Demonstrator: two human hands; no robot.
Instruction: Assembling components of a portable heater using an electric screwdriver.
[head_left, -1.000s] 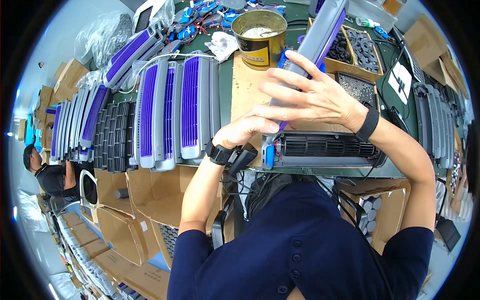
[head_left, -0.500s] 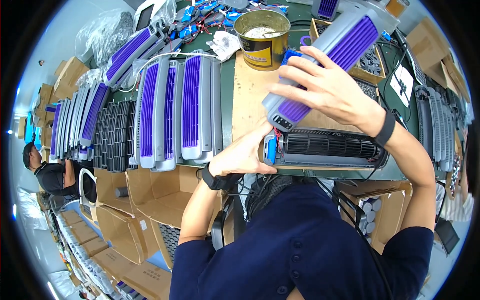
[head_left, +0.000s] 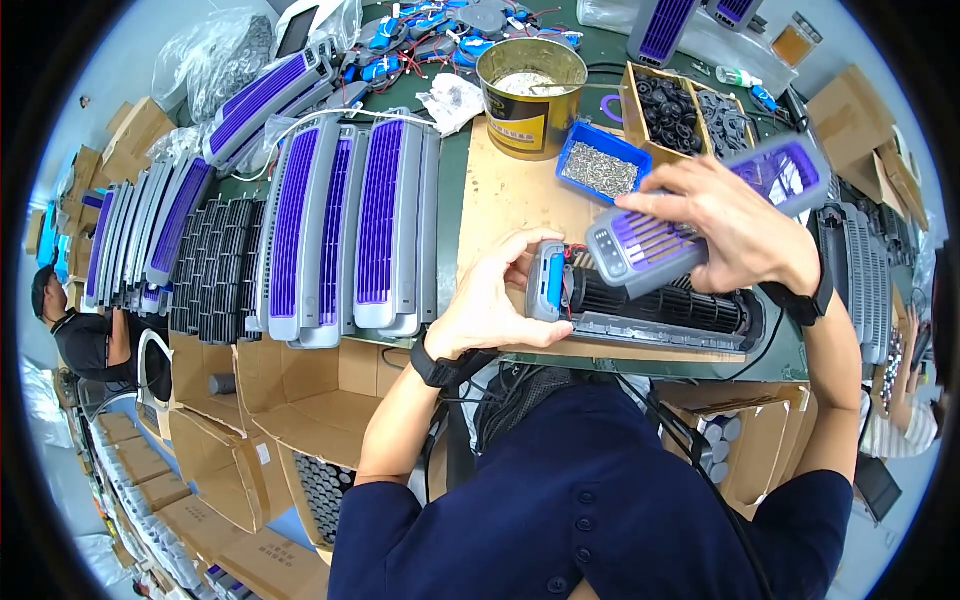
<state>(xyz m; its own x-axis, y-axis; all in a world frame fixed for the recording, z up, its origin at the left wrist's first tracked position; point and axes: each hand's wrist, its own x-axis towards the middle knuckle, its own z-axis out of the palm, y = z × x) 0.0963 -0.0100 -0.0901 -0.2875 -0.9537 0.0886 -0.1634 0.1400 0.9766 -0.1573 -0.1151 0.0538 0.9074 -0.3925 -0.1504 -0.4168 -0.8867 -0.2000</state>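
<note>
My right hand [head_left: 735, 232] grips a long grey cover with purple slats [head_left: 655, 240], holding it slantwise just above a black cylindrical fan unit [head_left: 668, 312] that lies on a brown board [head_left: 505, 195]. My left hand [head_left: 495, 300] holds the left end of that fan unit, where a grey and blue end cap [head_left: 549, 280] sits. Both wrists wear black bands.
Several grey and purple covers [head_left: 345, 225] lie in rows to the left, beside black grilles [head_left: 215, 262]. A gold tin [head_left: 530, 85], a blue tray of screws [head_left: 600, 170] and boxes of black parts [head_left: 670, 105] stand behind. Open cardboard boxes [head_left: 250, 420] sit below the bench. Other people are at the left and right edges.
My right hand has swung the grey and purple cover down from upright to nearly flat over the fan unit. My left hand has stayed at the unit's left end.
</note>
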